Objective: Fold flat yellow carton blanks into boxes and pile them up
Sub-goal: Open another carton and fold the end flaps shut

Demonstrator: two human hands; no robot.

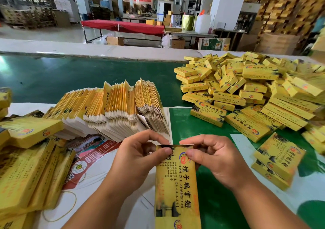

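I hold one yellow carton (176, 190) upright in front of me, its far end pinched between both hands. My left hand (135, 156) grips its top left corner with thumb on the printed face. My right hand (214, 160) grips the top right corner the same way. A stack of flat yellow carton blanks (121, 109) stands on edge just beyond my hands. A large pile of folded yellow boxes (249, 90) covers the table at the right.
More yellow boxes (29, 167) lie heaped at the left edge. A printed leaflet (88, 156) and a rubber band (70, 202) lie on the white sheet. A green conveyor belt (70, 75) runs across behind the blanks. A red table (123, 26) stands far back.
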